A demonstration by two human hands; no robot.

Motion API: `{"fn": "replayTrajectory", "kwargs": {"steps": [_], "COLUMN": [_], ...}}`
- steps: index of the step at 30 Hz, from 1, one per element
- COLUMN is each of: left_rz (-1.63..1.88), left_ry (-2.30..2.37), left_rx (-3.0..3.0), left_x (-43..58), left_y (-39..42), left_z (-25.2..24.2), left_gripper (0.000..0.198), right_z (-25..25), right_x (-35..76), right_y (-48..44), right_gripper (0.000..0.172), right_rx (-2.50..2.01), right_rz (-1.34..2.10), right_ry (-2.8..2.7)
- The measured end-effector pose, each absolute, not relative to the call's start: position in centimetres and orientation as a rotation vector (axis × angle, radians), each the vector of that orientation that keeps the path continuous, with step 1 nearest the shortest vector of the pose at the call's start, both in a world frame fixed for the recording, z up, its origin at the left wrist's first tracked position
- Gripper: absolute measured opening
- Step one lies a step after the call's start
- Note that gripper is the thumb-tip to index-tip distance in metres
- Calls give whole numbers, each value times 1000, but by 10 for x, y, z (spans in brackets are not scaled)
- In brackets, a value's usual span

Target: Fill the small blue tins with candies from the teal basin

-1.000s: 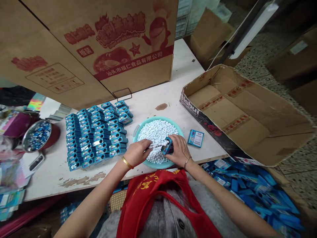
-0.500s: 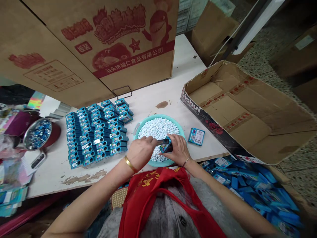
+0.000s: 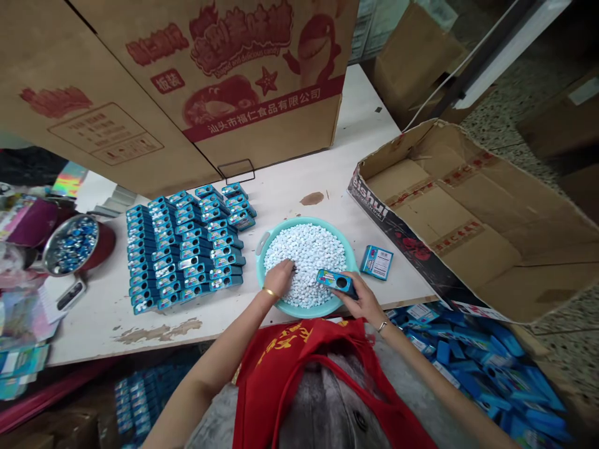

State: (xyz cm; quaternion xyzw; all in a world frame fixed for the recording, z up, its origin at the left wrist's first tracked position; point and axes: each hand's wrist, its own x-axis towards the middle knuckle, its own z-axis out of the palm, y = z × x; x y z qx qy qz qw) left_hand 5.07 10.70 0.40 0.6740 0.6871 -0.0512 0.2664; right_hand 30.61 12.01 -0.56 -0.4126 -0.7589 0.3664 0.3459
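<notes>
My right hand grips a small blue candy box, tilted over the right side of a bowl, with a dark round hole facing up. My left hand is closed, its fingertips down at the white candies. Only a dark bit of the scoop shows at those fingertips; the candies and fingers hide the rest. The candies fill a shallow turquoise bowl on the white table. To the right of the bowl, another blue box lies with its barcode side up.
Rows of blue boxes with holes stand left of the bowl. A large carton rises behind. An open cardboard tray sits at right, above a heap of blue boxes. A metal pot of shiny wrapped pieces stands far left.
My left hand has drawn the scoop away from the box and down into the candies. My right hand has moved slightly right and lower, turning the box so its hole shows.
</notes>
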Motion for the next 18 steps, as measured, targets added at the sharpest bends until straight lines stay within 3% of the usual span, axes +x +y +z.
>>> {"fn": "replayTrajectory", "kwargs": {"steps": [7, 18], "left_rz": [143, 282], "left_ry": [1753, 1429], "left_rx": [1764, 2007], "left_x": [48, 29], "left_y": [113, 116], "left_z": [-2, 111], "left_gripper": [27, 24], "right_z": [8, 25], "right_x": [317, 303], "right_y": [116, 139], "right_gripper": [31, 37], "right_rx": [-1177, -1141], "right_rz": [963, 897], "right_ry": [-1876, -1997]}}
